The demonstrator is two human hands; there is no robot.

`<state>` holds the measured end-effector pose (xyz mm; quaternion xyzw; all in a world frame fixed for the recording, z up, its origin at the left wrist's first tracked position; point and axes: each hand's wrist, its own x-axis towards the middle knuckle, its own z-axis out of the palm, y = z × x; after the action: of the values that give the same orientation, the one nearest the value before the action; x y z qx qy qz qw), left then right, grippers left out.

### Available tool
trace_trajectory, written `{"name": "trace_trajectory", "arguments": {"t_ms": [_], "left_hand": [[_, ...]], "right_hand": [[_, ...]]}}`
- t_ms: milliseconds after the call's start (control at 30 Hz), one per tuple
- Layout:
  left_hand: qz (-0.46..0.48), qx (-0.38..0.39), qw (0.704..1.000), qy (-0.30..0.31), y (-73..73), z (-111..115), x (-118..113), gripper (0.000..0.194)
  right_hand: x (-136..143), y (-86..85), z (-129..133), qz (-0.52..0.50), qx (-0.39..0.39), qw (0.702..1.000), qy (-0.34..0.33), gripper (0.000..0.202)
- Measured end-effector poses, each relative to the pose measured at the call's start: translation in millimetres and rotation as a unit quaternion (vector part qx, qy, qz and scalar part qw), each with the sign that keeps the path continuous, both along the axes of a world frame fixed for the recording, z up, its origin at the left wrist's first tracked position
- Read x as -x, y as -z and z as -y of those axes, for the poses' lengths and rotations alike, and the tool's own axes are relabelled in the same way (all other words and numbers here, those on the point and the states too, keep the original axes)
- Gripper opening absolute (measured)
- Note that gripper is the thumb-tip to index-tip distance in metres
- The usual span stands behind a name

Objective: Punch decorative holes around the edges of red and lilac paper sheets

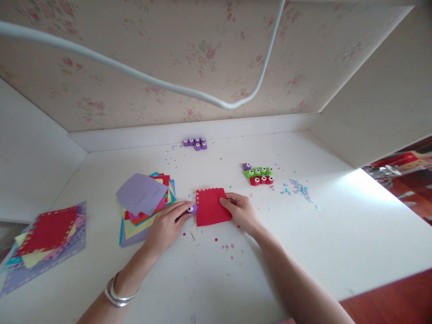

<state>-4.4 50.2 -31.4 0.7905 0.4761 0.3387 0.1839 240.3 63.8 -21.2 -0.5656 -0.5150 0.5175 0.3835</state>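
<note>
Red paper (212, 208) lies between both hands (239, 208), touching the right.

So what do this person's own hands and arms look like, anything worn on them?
The left hand and right hand are ungloved, with slim fingers, and no sleeves show. Two smooth, rounded silver-coloured bangles circle the left wrist; the right wrist has none. No markings or cables are visible on either.

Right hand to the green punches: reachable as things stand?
Probably yes, once the right hand lets go of the red sheet. The red punches sit on the near side of the green punches, but a reach from above looks free.
</note>
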Motion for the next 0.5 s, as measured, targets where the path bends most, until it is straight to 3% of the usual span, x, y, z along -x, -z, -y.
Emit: {"name": "trace_trajectory", "arguments": {"t_ms": [300,500], "left_hand": [[-0.014,-0.006,1.000,-0.005,-0.1,-0.4,-2.1,0.028],[-0.027,0.000,1.000,0.004,-0.9,0.2,-1.9,0.029]], "right_hand": [[2.9,0.2,0.9,-0.005,-0.003,1.000,-0.031,0.030],[2.7,0.4,1.9,0.050,-0.034,0.997,-0.043,0.029]]}}
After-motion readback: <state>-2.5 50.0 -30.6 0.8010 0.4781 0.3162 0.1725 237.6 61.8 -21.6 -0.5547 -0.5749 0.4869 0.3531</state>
